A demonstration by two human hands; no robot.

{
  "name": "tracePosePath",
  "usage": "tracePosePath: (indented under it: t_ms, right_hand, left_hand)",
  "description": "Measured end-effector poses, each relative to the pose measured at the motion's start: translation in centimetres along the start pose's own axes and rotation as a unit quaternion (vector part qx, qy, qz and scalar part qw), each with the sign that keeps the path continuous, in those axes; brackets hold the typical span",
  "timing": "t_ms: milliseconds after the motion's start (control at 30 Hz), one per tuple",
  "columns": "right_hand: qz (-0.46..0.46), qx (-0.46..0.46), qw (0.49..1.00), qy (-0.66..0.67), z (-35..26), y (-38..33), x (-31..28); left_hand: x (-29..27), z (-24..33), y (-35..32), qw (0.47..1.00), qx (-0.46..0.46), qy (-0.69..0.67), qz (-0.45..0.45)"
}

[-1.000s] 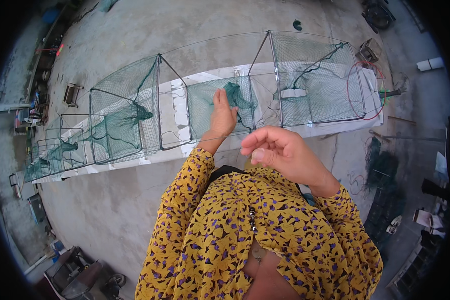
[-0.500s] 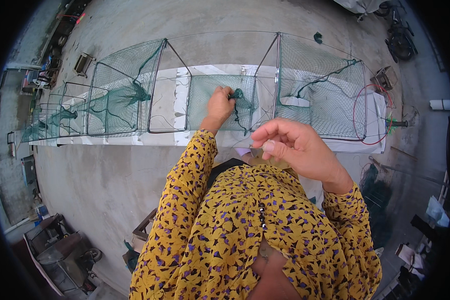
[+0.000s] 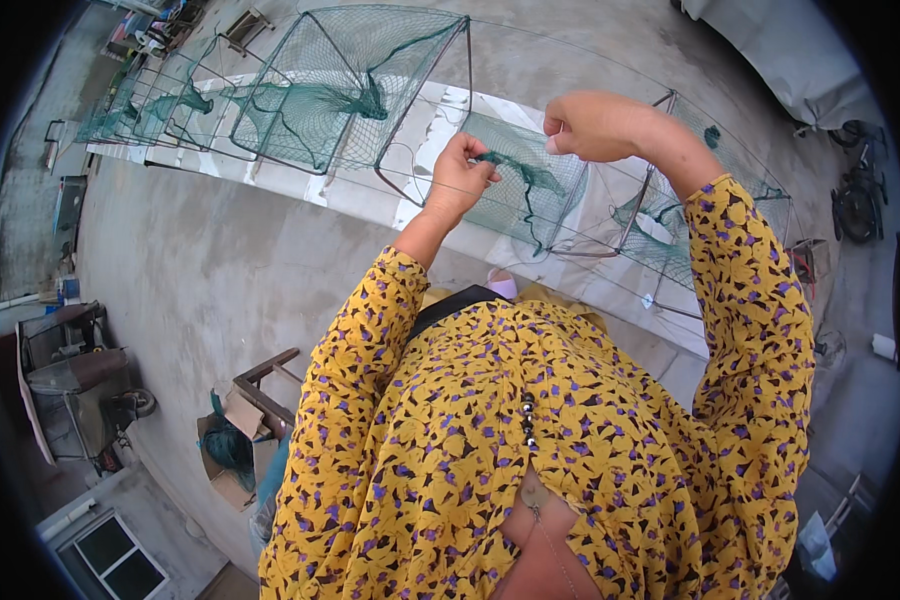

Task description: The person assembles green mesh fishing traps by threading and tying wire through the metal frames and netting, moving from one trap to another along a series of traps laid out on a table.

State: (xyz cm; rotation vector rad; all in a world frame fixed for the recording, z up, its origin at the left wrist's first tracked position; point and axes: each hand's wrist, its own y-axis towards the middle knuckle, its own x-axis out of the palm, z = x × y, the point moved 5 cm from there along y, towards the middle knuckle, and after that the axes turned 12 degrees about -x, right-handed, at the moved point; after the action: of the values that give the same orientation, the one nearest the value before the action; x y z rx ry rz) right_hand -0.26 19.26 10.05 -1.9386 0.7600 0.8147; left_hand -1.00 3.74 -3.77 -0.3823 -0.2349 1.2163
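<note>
Fingers of left hand [image 3: 460, 178] pinched on green netting [image 3: 525, 190] of cage trap [image 3: 530, 200], right hand [image 3: 595, 125] fisted above (thread unseen), keeping mesh taut.

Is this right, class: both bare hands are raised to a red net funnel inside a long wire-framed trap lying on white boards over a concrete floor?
Not quite. The head view shows the net funnel is green, not red. The rest holds: the left hand and right hand are at it, inside the long wire-framed trap on white boards over the concrete floor.
</note>
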Motion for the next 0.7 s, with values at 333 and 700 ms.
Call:
tracePosePath:
  t_ms: [333, 700]
  right_hand:
    - [-0.086, -0.009, 0.982, -0.169, 0.6, -4.6, 0.3]
    - [-0.013, -0.004, 0.994, -0.104, 0.9, -4.7, 0.2]
  left_hand:
    - [-1.3, 0.7, -0.4, 0.986, 0.081, 0.102, 0.105]
    - [-0.8, 4.2, 2.9, 0.966, 0.139, 0.213, 0.048]
